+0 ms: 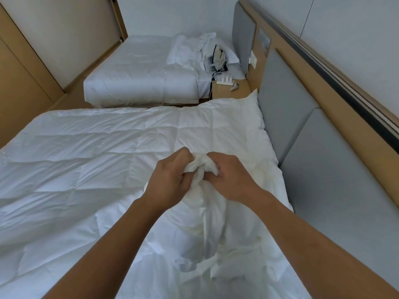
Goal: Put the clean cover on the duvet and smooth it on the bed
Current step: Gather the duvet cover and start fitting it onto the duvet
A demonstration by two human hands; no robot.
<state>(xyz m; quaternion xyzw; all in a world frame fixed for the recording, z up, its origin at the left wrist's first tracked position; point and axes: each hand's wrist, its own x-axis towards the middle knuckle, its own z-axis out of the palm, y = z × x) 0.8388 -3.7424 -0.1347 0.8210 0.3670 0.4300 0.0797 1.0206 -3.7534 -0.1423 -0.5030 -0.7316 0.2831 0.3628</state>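
Observation:
A white quilted duvet (90, 156) lies spread over the near bed, reaching to the grey headboard on the right. A bunched white cover (207, 225) rises from the bedding in front of me, drawn up into a twisted peak. My left hand (170, 180) grips the left side of that peak. My right hand (228, 178) grips its right side, close against the left hand. Both forearms reach in from the bottom edge. Where the cover ends and the duvet begins under the folds cannot be told.
A second made bed (138, 76) stands beyond, with crumpled linen and a dark bag (216, 57) at its head. A wooden nightstand (237, 91) with small items sits between the beds. Padded grey headboard panels (287, 117) line the right wall. Wooden panels stand at the left.

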